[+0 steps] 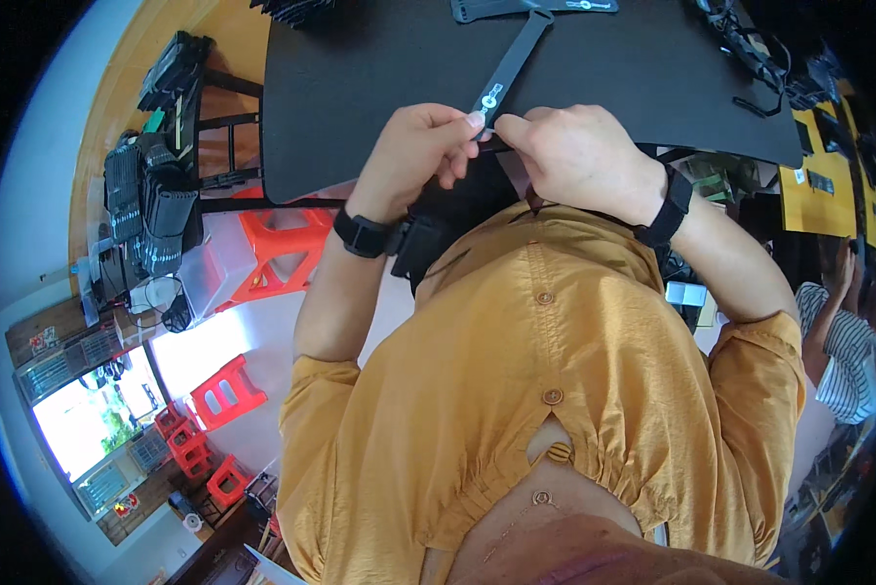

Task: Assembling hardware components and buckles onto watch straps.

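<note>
Both hands met at the near edge of the black table (360,97), pinching the near end of a long black strap (512,60): the left hand (420,156) clenched on it with thumb and forefinger right by a small round white fitting (489,99), the right hand (579,156) closed over the strap just beside it. The strap ran away from the fingers across the tabletop toward another flat black piece (486,10) at the far edge. Because the hold was only at the fingertips and at one end, the strap could have slipped free or twisted. A tug might also have dragged the far end sideways into the cables (750,58) lying at the table's right.
</note>
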`<state>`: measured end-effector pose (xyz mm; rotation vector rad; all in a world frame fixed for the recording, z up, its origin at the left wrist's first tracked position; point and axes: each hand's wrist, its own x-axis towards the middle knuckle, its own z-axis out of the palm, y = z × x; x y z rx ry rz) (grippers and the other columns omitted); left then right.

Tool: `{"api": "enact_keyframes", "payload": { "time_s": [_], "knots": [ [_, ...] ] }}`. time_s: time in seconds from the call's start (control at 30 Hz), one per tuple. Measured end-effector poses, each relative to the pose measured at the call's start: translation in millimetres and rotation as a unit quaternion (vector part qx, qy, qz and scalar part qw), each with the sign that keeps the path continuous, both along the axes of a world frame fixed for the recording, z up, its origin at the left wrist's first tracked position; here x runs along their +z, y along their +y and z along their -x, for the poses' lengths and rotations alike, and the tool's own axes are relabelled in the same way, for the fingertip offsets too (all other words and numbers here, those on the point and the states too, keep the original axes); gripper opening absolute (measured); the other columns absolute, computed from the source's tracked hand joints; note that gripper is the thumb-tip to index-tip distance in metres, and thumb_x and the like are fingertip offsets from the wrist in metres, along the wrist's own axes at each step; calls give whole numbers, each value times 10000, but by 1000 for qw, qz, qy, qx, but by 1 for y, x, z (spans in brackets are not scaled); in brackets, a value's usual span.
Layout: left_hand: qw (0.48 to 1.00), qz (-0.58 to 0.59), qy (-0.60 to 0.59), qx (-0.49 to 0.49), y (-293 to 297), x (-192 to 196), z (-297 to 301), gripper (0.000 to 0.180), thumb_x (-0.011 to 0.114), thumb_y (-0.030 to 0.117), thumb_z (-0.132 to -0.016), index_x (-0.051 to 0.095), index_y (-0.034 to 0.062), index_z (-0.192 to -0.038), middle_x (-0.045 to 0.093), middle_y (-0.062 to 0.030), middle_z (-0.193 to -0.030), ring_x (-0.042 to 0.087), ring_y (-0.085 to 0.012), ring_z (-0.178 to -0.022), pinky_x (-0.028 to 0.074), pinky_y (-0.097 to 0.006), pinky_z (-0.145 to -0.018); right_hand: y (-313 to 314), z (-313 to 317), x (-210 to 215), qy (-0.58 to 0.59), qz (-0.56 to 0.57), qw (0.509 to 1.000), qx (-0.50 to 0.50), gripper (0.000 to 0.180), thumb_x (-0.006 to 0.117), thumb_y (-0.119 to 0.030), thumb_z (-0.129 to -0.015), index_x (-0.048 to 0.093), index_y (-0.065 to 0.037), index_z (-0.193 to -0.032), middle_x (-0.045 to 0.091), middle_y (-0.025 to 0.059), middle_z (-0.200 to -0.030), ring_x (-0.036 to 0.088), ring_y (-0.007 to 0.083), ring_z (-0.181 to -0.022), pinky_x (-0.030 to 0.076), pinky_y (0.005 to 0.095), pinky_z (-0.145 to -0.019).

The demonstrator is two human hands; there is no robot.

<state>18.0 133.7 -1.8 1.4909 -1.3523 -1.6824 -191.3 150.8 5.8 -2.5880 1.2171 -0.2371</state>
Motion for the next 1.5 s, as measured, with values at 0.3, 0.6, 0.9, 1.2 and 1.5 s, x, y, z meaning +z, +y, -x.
{"api": "enact_keyframes", "payload": {
  "time_s": [0.3,0.6,0.9,1.2,1.5],
  "knots": [
    [766,561,-279,-144,-119,-1,-4,310,516,256,-996,665,74,-1197,665,-95,-1170,628,-244,-1084,504,-344,-916,-10,10,-18,-282,164,945,-17,133,639,-90,-840,680,-80,-967,519,140,-1312,657,279,-935,559,373,-760],
    [705,466,-421,-330,-130,-36,28,597,364,455,-1023,297,136,-1524,205,-87,-1609,157,-306,-1488,140,-470,-1201,-27,23,-7,-571,-171,800,-64,185,652,-186,-896,697,-56,-1019,566,137,-1339,662,281,-993,535,339,-819],
    [767,379,-376,-355,-148,-28,28,483,350,339,-1053,338,187,-1512,195,-27,-1612,113,-253,-1497,105,-427,-1223,-21,-21,-24,-163,16,985,55,430,696,-289,-836,611,-109,-1218,560,117,-1331,688,307,-869,569,391,-717],
    [737,377,-413,-379,-144,-27,27,540,321,401,-1047,245,203,-1544,134,-22,-1628,81,-236,-1504,84,-429,-1219,-32,-1,-23,-127,47,989,61,271,686,-280,-848,616,-51,-974,552,133,-993,646,312,-803,547,409,-711],
    [719,401,-434,-366,-136,-28,29,606,316,490,-1026,222,201,-1550,119,-40,-1629,56,-246,-1505,69,-429,-1218,-13,54,-9,-83,23,995,59,286,741,-205,-778,589,-54,-967,544,133,-950,623,328,-832,526,414,-729]
  ]
}}
